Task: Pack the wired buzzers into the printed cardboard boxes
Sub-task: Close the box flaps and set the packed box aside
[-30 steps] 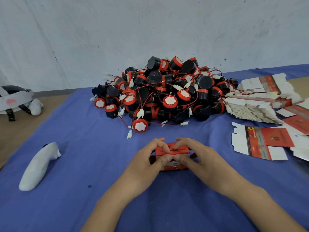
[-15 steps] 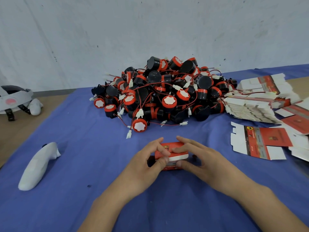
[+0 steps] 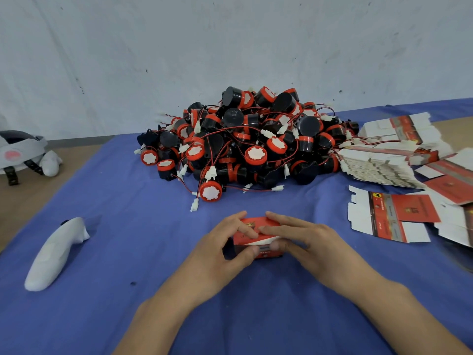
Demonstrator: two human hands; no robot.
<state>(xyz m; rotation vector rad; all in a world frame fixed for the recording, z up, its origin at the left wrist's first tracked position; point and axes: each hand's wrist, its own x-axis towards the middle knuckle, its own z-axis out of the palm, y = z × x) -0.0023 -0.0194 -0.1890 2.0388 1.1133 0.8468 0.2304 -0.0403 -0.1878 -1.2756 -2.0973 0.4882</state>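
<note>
A small red printed box rests on the blue cloth at the middle front. My left hand grips its left side, thumb on the near face and fingers over the top. My right hand holds its right side, with fingers laid across the top flap and thumb at the front. What is inside the box is hidden. Behind it lies a big heap of black and red wired buzzers. Flat unfolded boxes lie to the right.
A stack of flat box blanks sits at the far right beside the heap. A white controller lies on the cloth at the left. A white headset rests at the left edge. A pale wall stands behind.
Both hands have turned the box slightly and the right fingers have pressed the top flap lower. The heap and the flat boxes have not moved.
</note>
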